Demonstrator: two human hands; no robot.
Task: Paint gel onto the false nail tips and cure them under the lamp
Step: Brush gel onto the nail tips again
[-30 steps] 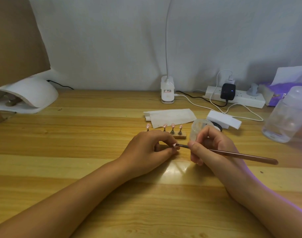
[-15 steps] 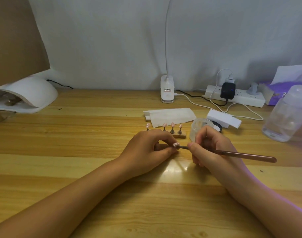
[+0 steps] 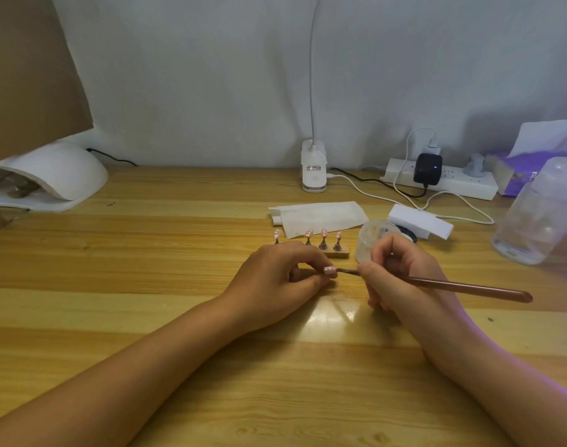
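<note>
Hands [image 3: 275, 279] pinching nail tip [image 3: 329, 270], brush [image 3: 453, 284].

Single head view, looking forward-down, close over wooden desk [image 3: 146, 285].

Along the counter's [image 3: 146, 317] back edge — a white power strip [image 3: 449, 185] with a black adapter [image 3: 427, 168]; a clear plastic bottle [image 3: 540, 217] stands at the right edge.
</note>
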